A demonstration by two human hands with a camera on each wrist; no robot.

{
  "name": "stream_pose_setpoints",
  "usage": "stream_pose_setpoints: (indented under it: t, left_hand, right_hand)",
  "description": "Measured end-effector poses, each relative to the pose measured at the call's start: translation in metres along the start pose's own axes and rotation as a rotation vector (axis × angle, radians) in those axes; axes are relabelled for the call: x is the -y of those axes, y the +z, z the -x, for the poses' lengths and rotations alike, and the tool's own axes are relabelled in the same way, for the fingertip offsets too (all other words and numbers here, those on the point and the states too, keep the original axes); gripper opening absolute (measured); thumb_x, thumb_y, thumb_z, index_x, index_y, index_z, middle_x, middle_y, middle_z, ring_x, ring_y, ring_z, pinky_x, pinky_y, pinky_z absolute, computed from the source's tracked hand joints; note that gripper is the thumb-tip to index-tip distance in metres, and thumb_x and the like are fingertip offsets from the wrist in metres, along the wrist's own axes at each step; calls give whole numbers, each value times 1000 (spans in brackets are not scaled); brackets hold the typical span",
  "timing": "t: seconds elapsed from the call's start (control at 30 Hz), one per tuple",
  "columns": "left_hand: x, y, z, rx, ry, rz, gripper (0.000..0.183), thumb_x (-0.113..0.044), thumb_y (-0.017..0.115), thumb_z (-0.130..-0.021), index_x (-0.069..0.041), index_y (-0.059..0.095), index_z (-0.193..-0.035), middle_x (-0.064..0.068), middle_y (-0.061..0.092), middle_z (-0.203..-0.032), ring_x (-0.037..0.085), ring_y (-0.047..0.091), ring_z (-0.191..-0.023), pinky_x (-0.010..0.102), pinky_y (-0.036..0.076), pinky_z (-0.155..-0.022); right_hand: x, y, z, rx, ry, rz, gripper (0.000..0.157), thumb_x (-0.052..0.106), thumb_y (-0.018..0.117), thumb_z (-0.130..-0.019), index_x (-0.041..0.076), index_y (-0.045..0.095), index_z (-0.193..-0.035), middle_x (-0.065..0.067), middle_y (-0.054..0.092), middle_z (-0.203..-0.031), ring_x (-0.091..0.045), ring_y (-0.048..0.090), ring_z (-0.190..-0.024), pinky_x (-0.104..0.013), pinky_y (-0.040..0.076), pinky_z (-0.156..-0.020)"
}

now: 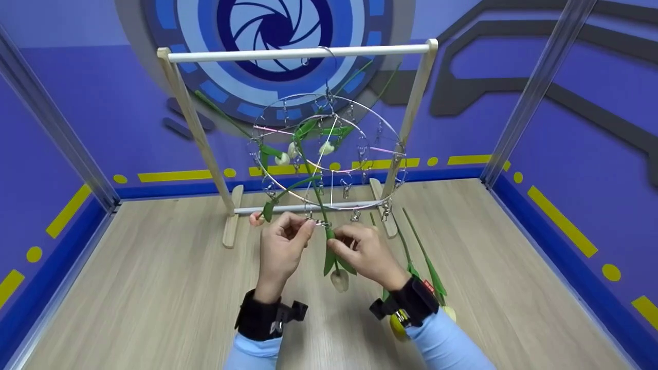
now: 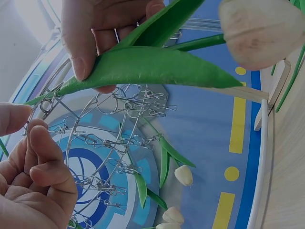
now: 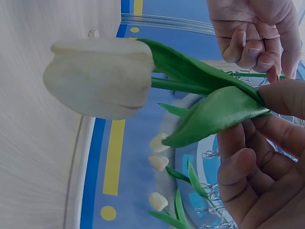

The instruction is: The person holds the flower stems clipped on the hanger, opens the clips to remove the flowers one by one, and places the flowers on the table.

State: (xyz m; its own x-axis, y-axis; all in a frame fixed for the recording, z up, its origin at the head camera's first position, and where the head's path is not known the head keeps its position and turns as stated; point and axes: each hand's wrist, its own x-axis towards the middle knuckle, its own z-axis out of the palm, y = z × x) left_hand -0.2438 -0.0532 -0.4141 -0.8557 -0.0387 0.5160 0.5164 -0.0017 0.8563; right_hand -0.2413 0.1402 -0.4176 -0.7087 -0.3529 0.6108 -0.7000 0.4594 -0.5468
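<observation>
A round metal clip hanger [image 1: 334, 207] hangs by its hook from a wooden rack. My left hand [image 1: 281, 249] pinches a small metal clip [image 1: 320, 223] at the hanger's near edge, between thumb and forefinger. Beside it, my right hand [image 1: 369, 254] pinches a white artificial tulip [image 3: 100, 78] at the stem, where the green leaves [image 3: 219, 114] begin. This tulip points head down, its stem running up through the ring. In the left wrist view, the white bloom [image 2: 262, 36] sits at the upper right. How the clip's jaws meet the stem cannot be told.
The rack's white top bar [image 1: 247, 55] spans two wooden legs. Several white tulips [image 1: 326, 148] and a pinkish one [image 1: 256, 219] hang from the hanger. More tulips, one yellow [image 1: 398, 327], lie on the table right, partly under my right forearm. Blue walls enclose the table.
</observation>
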Motion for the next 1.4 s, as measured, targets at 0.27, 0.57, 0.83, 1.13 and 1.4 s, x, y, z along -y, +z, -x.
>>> stream_pose_setpoints:
  t: [0.27, 0.57, 0.83, 1.13, 1.4]
  left_hand:
    - [-1, 0, -1, -3, 23, -8, 11, -1, 73, -93, 5, 69, -86, 4, 62, -70, 7, 54, -58, 19, 44, -54]
    - [-1, -1, 1, 0, 31, -18, 11, -2, 73, -94, 3, 68, -86, 5, 62, -70, 8, 54, -59, 19, 43, -54]
    - [-2, 0, 1, 2, 36, -34, 12, -2, 73, -94, 3, 68, -85, 4, 61, -69, 7, 52, -58, 19, 42, -53]
    - [-1, 0, 1, -2, 57, -45, 13, -2, 73, -94, 2, 68, -83, 5, 62, -68, 6, 52, -57, 19, 41, -53]
    - [-1, -2, 0, -1, 106, -73, 16, -1, 73, -94, 0, 67, -80, 4, 60, -66, 5, 50, -56, 18, 39, -53]
  right_hand:
    - [0, -2, 0, -2, 1, 1, 6, 8, 72, -95, 5, 75, -90, -4, 68, -78, -10, 56, -65, -22, 46, -57]
    - [0, -3, 0, 1, -8, -1, 7, 8, 71, -95, 5, 76, -91, -4, 69, -78, -10, 57, -64, -21, 47, -57]
    - [1, -3, 1, 0, -17, 6, 6, 8, 72, -95, 5, 76, -91, -4, 68, -77, -9, 56, -63, -21, 46, -56]
    - [0, -3, 1, -1, -30, 15, 5, 7, 73, -93, 5, 77, -90, -4, 69, -77, -10, 57, -63, -20, 46, -56]
    - [-1, -4, 2, -3, -35, 21, 6, 7, 72, -92, 5, 77, -90, -5, 70, -78, -11, 58, -63, -20, 47, -56]
